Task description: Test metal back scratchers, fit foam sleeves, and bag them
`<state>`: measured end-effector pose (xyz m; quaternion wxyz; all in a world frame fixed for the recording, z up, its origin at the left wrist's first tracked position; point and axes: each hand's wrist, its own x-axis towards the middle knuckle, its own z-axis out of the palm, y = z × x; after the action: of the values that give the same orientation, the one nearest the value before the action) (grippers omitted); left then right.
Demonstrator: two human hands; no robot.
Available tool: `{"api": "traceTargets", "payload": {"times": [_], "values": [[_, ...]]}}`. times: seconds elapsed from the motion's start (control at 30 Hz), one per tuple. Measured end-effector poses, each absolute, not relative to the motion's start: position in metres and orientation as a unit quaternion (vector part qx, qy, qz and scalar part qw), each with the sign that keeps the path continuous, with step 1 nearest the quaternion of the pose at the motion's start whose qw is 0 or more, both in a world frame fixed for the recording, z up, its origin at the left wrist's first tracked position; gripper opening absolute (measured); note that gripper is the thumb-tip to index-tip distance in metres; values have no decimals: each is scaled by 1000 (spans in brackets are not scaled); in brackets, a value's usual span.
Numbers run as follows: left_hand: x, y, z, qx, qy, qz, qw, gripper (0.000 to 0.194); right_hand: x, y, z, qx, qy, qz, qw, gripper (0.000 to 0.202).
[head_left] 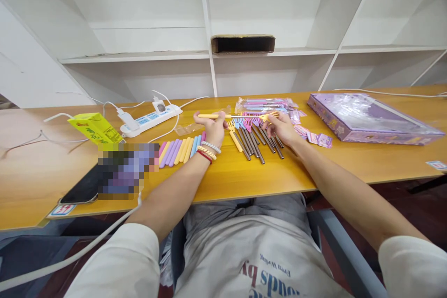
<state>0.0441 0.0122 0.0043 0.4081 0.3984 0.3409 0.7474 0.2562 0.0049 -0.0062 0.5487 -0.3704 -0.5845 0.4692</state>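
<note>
A yellow back scratcher (242, 117) with a metal rod lies level between my hands, above the table. My left hand (213, 129) grips its yellow handle, while my right hand (281, 128) is closed at its claw-shaped head. Just below lie several metal rods with yellow, blue, pink and purple claw heads (256, 142), one with a yellow handle (235, 141). Left of them, loose pink, purple, yellow and blue handles (181, 150) form a row, partly hidden by my left wrist. Behind my hands are back scratchers in clear wrappers (267, 104).
Small printed cards (312, 136) lie right of my right hand, before a shallow purple box (377, 136) with clear plastic. To the left are a power strip (150, 121) with cables, a yellow-green carton (96, 129) and a partly blurred phone (82, 186). White shelves (139, 57) stand behind.
</note>
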Motion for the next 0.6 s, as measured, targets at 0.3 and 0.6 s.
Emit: {"api": "traceTargets", "payload": {"times": [0.3, 0.6], "values": [[64, -2, -4, 404, 316, 743, 430, 89, 235, -7, -4, -328, -636, 508, 480, 36], [53, 7, 12, 412, 294, 710, 490, 96, 235, -4, -4, -348, -687, 440, 461, 29]]}}
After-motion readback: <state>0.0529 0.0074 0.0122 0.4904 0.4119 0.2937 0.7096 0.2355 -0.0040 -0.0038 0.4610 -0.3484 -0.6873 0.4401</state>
